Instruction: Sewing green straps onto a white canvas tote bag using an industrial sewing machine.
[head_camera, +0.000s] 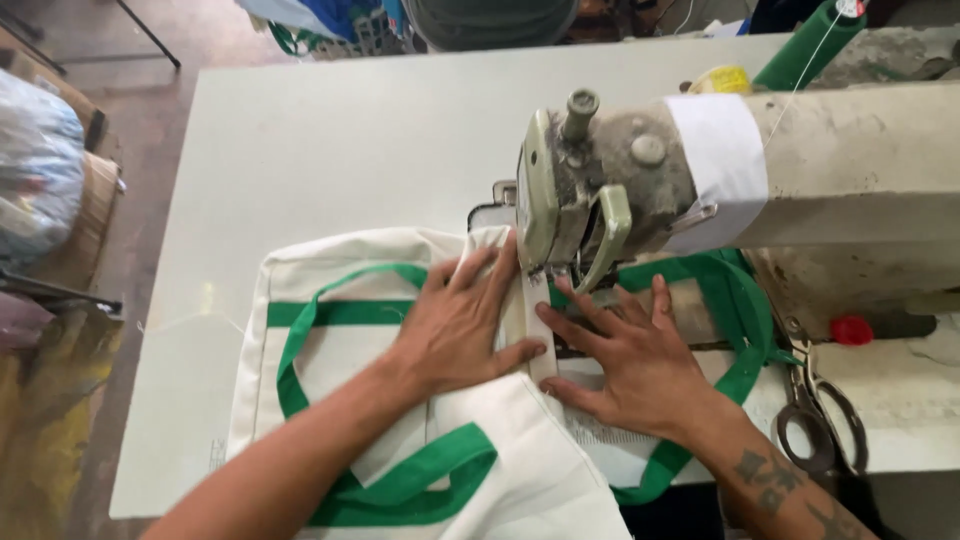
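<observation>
A cream cloth bag (330, 360) with green straps (420, 480) lies on the white table under the head of a worn sewing machine (610, 180). My left hand (460, 320) presses flat on the cloth just left of the needle, fingers spread. My right hand (630, 360) lies flat on the cloth right of the needle, fingertips next to the presser foot (548, 285). A folded edge of the cloth runs between both hands under the foot. Neither hand grips anything.
Scissors (815, 415) lie on the table at the right, near a small red cap (850, 330). A green thread cone (810, 45) stands behind the machine. The white table (330, 140) stretches to the far left; plastic bags (35, 160) sit on the floor.
</observation>
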